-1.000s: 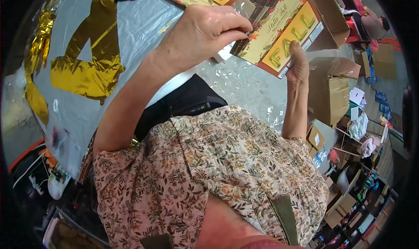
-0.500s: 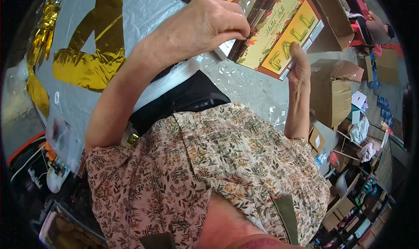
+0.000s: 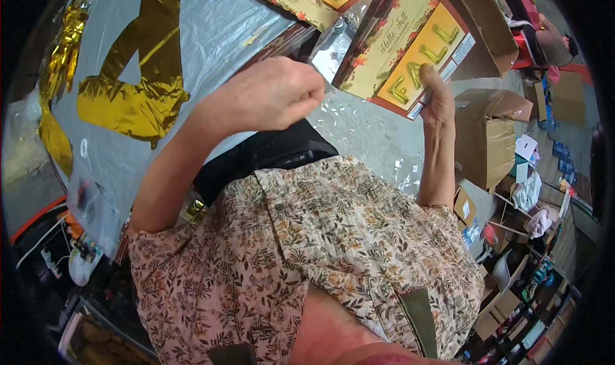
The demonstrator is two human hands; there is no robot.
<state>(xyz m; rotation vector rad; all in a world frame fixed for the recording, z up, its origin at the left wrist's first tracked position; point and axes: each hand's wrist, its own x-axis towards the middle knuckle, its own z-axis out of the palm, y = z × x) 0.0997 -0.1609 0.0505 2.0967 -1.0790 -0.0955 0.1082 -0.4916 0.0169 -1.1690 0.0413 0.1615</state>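
In my right hand [image 3: 438,97] is a flat balloon package [image 3: 391,61], gripped at its lower right edge with the thumb on its front. Gold letter balloons are pictured on its yellow, leaf-trimmed face. My left hand [image 3: 275,93] is closed in a pinch, apart from the package and left of it; what its fingers hold, if anything, is hidden. A second, similar package [image 3: 304,3] lies on the table beyond the left hand. To the left, a large gold foil balloon [image 3: 138,99] is spread flat on the plastic-covered table [image 3: 211,38].
Gold foil streamers [image 3: 64,45] hang along the table's left side. An open cardboard box [image 3: 483,29] stands close behind the package, another carton [image 3: 490,137] below it. Shiny scraps [image 3: 349,125] litter the floor. At the upper right another person's arm [image 3: 552,41] shows.
My left hand has come away from the package's left edge, moving left and down toward my body, still pinched. The right hand keeps its hold, the package shifting slightly left.
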